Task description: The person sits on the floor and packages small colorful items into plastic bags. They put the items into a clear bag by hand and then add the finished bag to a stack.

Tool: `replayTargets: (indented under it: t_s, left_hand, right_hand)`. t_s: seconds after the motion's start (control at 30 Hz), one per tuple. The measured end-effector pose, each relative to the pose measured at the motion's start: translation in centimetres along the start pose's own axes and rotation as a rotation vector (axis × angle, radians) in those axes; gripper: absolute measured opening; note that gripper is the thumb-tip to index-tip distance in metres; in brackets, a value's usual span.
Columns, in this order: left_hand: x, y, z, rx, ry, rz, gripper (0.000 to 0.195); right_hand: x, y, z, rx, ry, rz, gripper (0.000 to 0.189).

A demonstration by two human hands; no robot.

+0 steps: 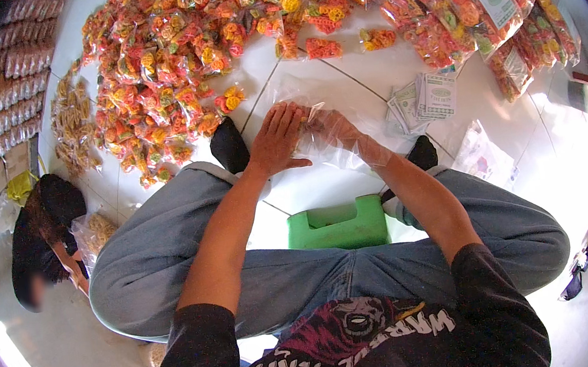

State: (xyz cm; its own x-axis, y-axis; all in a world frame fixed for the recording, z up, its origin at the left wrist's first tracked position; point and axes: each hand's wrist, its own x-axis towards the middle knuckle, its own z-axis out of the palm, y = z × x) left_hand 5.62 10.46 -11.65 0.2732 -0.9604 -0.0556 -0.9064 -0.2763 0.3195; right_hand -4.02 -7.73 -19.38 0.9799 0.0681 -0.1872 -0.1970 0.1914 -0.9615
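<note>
A clear plastic bag [342, 147] spreads between my hands, low over the white tiled floor. My left hand [277, 136] lies against its left side, fingers stretched out and thumb apart. Thin film covers my right hand [334, 126] and wrist, so the hand seems to be inside the bag; the film and glare blur its fingers. Just beyond my hands are small clear packets of red, orange and yellow curled snacks, one packet [323, 48] apart from the big heap [163, 62]. Printed paper labels [434, 94] lie in a loose stack to the right of my right hand.
Large filled bags with labels [470, 2] are piled at the far right. A green plastic object with a notch [338, 233] stands between my legs. Brown packets [71, 117] and stacked packs [11, 80] lie at left, near a person in black [49, 230]. A plastic sheet [480, 155] lies right.
</note>
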Motion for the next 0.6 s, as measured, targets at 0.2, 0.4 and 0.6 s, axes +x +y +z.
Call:
replayTargets:
  t_s: [0.2,0.4,0.6]
  left_hand:
    - [0.5,0.7,-0.7,0.023,-0.031,-0.019,0.118]
    - [0.4,0.6,-0.6,0.049,0.005,-0.01,0.119]
    - [0.5,0.3,-0.6,0.039,-0.004,-0.01,0.119]
  right_hand:
    - [0.1,0.6,0.2,-0.412,0.067,0.017,0.03]
    - [0.4,-1.6,0.1,-0.939,0.029,0.034,0.035]
    - [0.6,-0.2,0.0,-0.611,0.06,-0.239,0.04]
